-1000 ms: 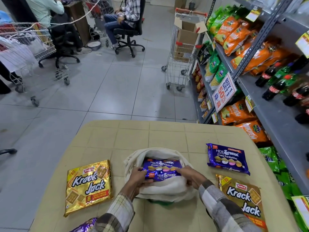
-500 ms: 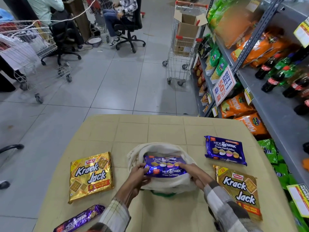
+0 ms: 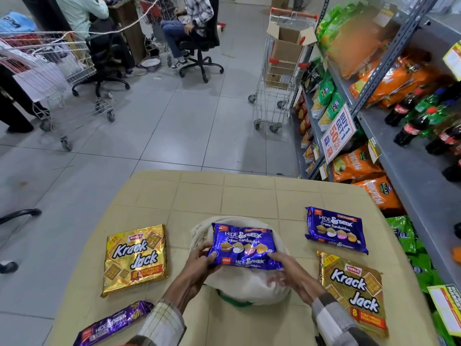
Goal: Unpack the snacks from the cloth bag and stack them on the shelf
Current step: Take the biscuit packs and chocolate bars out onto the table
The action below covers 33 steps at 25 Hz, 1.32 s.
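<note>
Item in hand: Hide & Seek pack [image 3: 243, 245], purple foil wrap, face up and nearly level, just above the mouth of the cloth bag [image 3: 249, 287]. My left hand [image 3: 199, 263] grips its left edge, thumb on top, fingers curled beneath. My right hand [image 3: 291, 273] pinches the lower right corner the same way. Both are closed on the pack and hold nothing else.

Handling, judged:
- Light; a flat block of biscuits in rows.
- The wrap is glossy and probably slick, so a pinch on the crimped end seam alone could slip.
- The contents are brittle, so no squeezing across the middle and no bending.
- Best hold is at the two short edges, or one hand spanning the width with the thumb on the face.
- It looks stiff enough to stack flat and bear another of its kind.

Bag: soft, off-white, slumped on the table [image 3: 224, 193], green trim at its near side. I cannot tell whether anything is left inside.

Already out, lying flat on the table:
- second Hide & Seek pack [image 3: 335, 229], right of the bag
- right Krack Jack pack [image 3: 354, 290], just nearer me than that one
- left Krack Jack pack [image 3: 136, 258], left of the bag
- slim Hide & Seek roll [image 3: 112, 325], at the near left corner

The shelf [image 3: 409, 171] stands beside the table on my right: grey boards carrying orange bags [image 3: 356, 166] and cola bottles [image 3: 411, 128]. None of the table's packs is on it yet.
</note>
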{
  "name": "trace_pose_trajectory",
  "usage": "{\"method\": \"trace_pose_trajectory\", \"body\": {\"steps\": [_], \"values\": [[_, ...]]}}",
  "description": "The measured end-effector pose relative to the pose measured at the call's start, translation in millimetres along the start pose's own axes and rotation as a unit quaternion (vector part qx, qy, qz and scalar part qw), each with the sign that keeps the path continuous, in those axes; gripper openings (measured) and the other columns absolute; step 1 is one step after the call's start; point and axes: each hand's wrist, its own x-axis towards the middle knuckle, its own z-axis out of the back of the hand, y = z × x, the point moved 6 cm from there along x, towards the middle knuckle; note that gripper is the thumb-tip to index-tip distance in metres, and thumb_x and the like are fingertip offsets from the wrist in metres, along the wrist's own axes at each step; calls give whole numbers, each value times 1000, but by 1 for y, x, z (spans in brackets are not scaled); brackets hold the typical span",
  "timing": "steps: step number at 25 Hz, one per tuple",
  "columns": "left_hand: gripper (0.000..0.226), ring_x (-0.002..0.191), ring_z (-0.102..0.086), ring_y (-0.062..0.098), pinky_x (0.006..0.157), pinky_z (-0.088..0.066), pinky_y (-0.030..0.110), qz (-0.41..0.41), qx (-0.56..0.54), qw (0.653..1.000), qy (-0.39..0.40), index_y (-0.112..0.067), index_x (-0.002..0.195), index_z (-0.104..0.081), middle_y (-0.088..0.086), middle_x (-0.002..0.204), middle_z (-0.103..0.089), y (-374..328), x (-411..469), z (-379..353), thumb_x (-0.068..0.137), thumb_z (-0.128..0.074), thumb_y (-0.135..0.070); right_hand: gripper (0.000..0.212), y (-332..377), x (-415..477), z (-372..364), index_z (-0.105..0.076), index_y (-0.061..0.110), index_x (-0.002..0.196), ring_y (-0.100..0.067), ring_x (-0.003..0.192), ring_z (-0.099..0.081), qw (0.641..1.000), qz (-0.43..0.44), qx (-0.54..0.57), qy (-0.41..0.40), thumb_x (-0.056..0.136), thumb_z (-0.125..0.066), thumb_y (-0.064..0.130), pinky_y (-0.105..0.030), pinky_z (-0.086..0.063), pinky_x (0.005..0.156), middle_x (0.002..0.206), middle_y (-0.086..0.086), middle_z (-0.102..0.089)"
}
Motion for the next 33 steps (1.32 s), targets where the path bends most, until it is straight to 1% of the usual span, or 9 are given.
{"method": "trace_pose_trajectory", "body": {"steps": [3,6,10,14,17,22,27,29,33], "values": [[29,114,-65,38,98,-54,48,-18,7,1000,5,-4,124,-57,24,123,-64,3,0,3,97,-48,6,26,16,2,0,-71,14,116,-16,99,-73,996,69,-44,-46,99,-57,28,-25,-55,83,104,-1,-79],[37,108,-69,28,87,-59,39,-67,13,998,2,-16,124,-59,14,120,-67,-3,-2,3,96,-52,6,17,35,5,-5,-74,19,102,-19,102,-73,988,126,-67,-62,99,-58,21,-38,-53,97,105,-5,-78],[40,104,-71,16,79,-60,30,-127,40,991,-1,-32,121,-63,1,120,-70,-33,8,18,96,-56,-1,20,62,24,-26,-76,22,95,-23,100,-74,979,178,-70,-66,98,-58,14,-42,-54,93,97,1,-80],[39,122,-60,28,102,-51,44,-188,100,977,-19,-22,130,-57,11,131,-64,-84,28,56,97,-54,-1,25,94,51,-69,-78,32,92,-12,93,-72,971,209,-89,-74,97,-60,16,-27,-55,82,96,7,-78],[44,123,-59,31,103,-48,41,-207,150,966,-39,-8,140,-50,16,135,-60,-128,61,94,98,-49,4,19,123,90,-113,-75,17,108,-19,101,-70,966,225,-94,-87,97,-61,18,-39,-53,92,109,-7,-74],[45,109,-59,18,91,-47,25,-213,187,956,-80,-9,143,-47,10,131,-61,-183,120,155,100,-42,4,29,152,170,-194,-66,3,121,-28,112,-64,965,216,-102,-109,101,-53,19,-29,-46,84,120,-16,-67],[42,94,-60,-4,69,-46,6,-201,217,946,-134,-19,142,-48,2,127,-62,-179,175,225,103,-43,-7,29,150,234,-255,-67,5,124,-30,113,-63,964,215,-119,-101,101,-51,15,-36,-49,94,121,-16,-66],[41,96,-60,-2,75,-47,9,-189,235,943,-142,-15,143,-46,6,131,-60,-165,187,242,103,-43,-7,27,142,250,-267,-70,7,117,-32,104,-66,962,207,-153,-94,101,-50,15,-40,-51,90,112,-16,-71],[44,124,-50,24,103,-43,36,-236,314,904,-171,-13,143,-45,9,139,-49,-151,201,258,101,-46,-21,22,121,266,-274,-70,17,106,-25,94,-62,953,200,-203,-103,102,-49,19,-36,-47,79,103,-11,-65]]}}
